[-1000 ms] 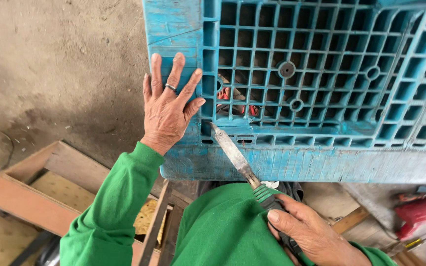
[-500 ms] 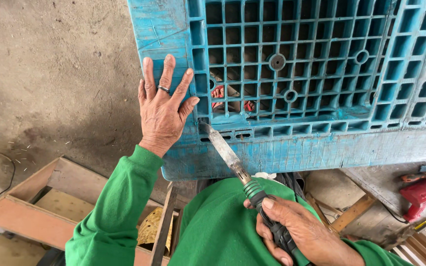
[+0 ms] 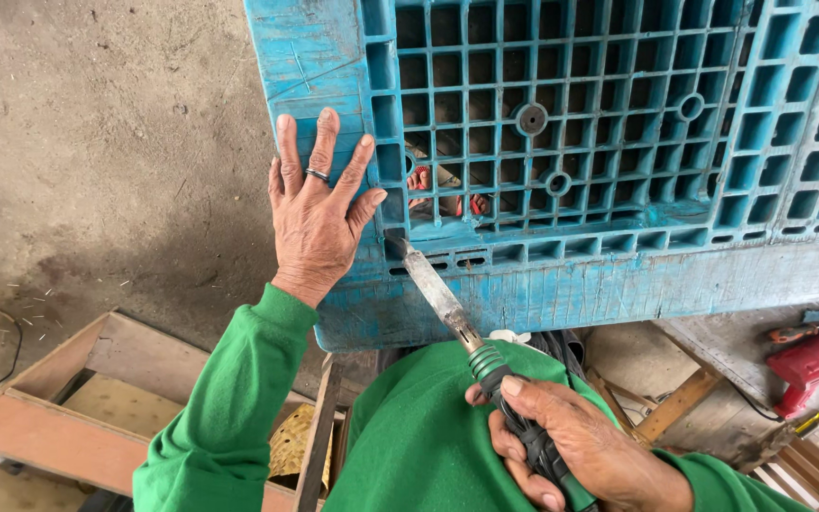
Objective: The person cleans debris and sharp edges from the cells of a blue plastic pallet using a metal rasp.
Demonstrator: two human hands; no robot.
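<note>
Left hand point(image 3: 319, 213) spread flat, fingers splayed, grasping nothing, pressed on near-left corner of blue plastic pallet point(image 3: 618, 142). Right hand point(image 3: 571, 446) clenched around green-and-black handle of flat-bladed tool point(image 3: 471, 341), blade tip touching pallet edge just right of left thumb. Red power tool point(image 3: 817, 360) lying far right.

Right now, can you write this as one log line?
left hand: flat on blue crate | right hand: grips tool handle | blade tip: at crate's grid edge
</note>
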